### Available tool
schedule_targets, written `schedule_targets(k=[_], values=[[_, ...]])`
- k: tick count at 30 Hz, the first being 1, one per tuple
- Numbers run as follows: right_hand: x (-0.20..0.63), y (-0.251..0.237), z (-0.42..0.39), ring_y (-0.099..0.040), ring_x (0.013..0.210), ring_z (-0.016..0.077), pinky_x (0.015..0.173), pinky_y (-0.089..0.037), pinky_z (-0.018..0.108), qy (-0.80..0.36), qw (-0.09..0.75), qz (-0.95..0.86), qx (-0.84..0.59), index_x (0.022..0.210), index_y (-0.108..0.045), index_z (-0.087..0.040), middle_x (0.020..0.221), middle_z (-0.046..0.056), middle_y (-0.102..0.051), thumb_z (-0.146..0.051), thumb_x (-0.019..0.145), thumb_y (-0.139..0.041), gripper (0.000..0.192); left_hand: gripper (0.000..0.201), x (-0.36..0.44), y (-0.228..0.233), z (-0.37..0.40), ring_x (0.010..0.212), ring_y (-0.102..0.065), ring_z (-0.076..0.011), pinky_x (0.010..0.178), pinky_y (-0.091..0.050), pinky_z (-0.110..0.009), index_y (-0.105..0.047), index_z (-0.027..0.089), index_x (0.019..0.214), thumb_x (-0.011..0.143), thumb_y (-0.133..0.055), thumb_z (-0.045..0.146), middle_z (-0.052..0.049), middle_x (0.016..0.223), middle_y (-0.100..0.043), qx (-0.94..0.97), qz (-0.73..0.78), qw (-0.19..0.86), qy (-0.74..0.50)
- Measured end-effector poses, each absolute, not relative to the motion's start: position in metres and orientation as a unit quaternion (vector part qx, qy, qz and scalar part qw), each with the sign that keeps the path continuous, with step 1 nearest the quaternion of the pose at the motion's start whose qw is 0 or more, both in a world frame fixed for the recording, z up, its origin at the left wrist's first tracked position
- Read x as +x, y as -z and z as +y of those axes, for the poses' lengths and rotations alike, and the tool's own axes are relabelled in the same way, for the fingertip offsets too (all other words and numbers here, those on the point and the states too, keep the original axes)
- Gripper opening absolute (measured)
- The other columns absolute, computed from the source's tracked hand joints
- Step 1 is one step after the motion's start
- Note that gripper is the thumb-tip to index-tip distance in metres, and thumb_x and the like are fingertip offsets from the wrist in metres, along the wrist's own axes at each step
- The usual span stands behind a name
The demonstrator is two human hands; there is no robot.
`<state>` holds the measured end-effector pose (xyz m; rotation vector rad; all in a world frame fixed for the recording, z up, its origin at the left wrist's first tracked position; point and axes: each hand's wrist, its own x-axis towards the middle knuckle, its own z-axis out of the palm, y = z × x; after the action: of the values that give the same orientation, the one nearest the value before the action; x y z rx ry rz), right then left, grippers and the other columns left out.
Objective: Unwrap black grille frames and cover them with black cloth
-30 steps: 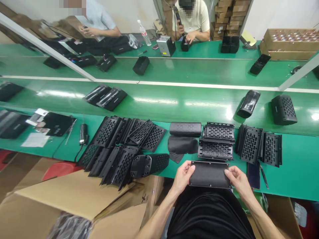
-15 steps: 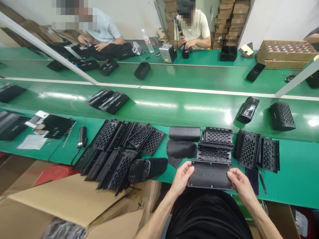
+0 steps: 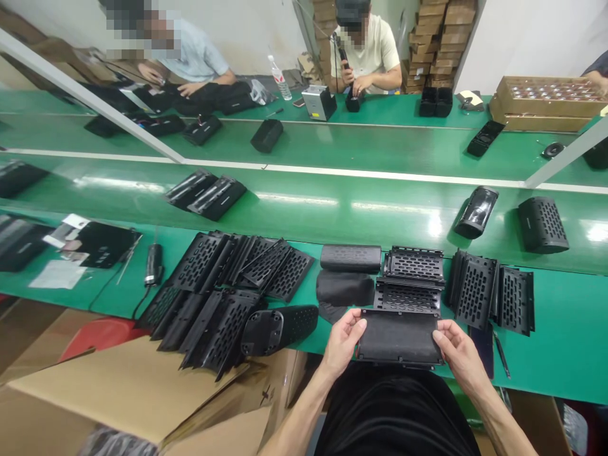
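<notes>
Between my two hands is a black speaker grille panel (image 3: 399, 337), its smooth dark inner face turned up and small screw tabs along its long edges. My left hand (image 3: 342, 339) pinches its left end, thumb on top. At the right end, my right hand (image 3: 456, 345) grips it the same way. Just beyond the panel lie slotted black grilles (image 3: 409, 296) in stacks. To their left are a piece of black mesh cloth (image 3: 345, 289) and a rounded black grille (image 3: 350, 258). More slotted grilles (image 3: 476, 288) stand in a row on the right.
A large pile of black grilles (image 3: 223, 278) and a black speaker housing (image 3: 280, 329) lie left. An electric screwdriver (image 3: 154, 263) is farther left. Housings (image 3: 543, 225) sit on the green conveyor (image 3: 332, 218). An open carton (image 3: 118, 386) stands below. A pen (image 3: 501, 354) lies right. Two people work opposite.
Both hands still hold the grille panel, which has shifted very slightly left and tilted a little. On the conveyor, the housings at right have moved slightly rightward.
</notes>
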<state>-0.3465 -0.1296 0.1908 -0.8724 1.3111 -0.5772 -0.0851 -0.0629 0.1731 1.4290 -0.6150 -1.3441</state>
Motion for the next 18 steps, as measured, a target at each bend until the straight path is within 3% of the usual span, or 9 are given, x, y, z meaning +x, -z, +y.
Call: schedule_targets(k=[4,7,11,15,18], values=[[-0.344,-0.2,-0.134,-0.043,0.061,0.0122,0.054,-0.036,0.024,0.262,0.684,0.575,-0.364,0.096,-0.057,-0.02,0.076,0.0,-0.052,-0.071,0.067,-0.083,0.064,0.049,-0.082,-0.184,-0.066,0.08,-0.058,-0.016,0.077,-0.047,-0.027,-0.066,0.016,0.101,0.079,-0.077,0.058,-0.005,0.09,-0.066,0.565,-0.208,0.54,0.589],[-0.344,-0.208,-0.142,-0.046,0.061,0.0132,0.056,-0.038,0.025,0.25,0.71,0.555,-0.354,0.095,-0.056,-0.021,0.075,0.001,-0.054,-0.071,0.067,-0.083,0.064,0.055,-0.077,-0.192,-0.078,0.071,-0.059,-0.0169,0.069,-0.048,-0.029,-0.063,0.018,0.094,0.08,-0.068,0.071,-0.004,0.08,-0.065,0.498,-0.113,0.535,0.673],[-0.341,-0.216,-0.162,-0.051,0.065,0.0137,0.061,-0.041,0.025,0.218,0.752,0.503,-0.367,0.092,-0.058,-0.019,0.078,0.002,-0.058,-0.067,0.07,-0.084,0.059,0.07,-0.078,-0.194,-0.107,0.061,-0.057,-0.0154,0.062,-0.047,-0.028,-0.065,0.015,0.078,0.082,-0.052,0.083,-0.007,0.073,-0.065,0.385,-0.06,0.423,0.818],[-0.332,-0.219,-0.186,-0.05,0.068,0.0125,0.063,-0.04,0.023,0.187,0.737,0.48,-0.437,0.091,-0.061,-0.017,0.077,0.001,-0.058,-0.062,0.074,-0.084,0.053,0.06,-0.09,-0.19,-0.124,0.083,-0.07,-0.0237,0.078,-0.054,-0.034,-0.073,0.013,0.103,0.085,-0.063,0.07,-0.012,0.097,-0.075,0.369,-0.054,0.354,0.858],[-0.326,-0.224,-0.2,-0.055,0.075,0.0139,0.066,-0.043,0.024,0.16,0.732,0.463,-0.473,0.101,-0.062,-0.018,0.086,0.003,-0.062,-0.061,0.077,-0.082,0.054,0.055,-0.094,-0.187,-0.122,0.093,-0.073,-0.0286,0.087,-0.055,-0.039,-0.073,0.013,0.109,0.085,-0.068,0.062,-0.013,0.102,-0.076,0.389,-0.049,0.361,0.846]])
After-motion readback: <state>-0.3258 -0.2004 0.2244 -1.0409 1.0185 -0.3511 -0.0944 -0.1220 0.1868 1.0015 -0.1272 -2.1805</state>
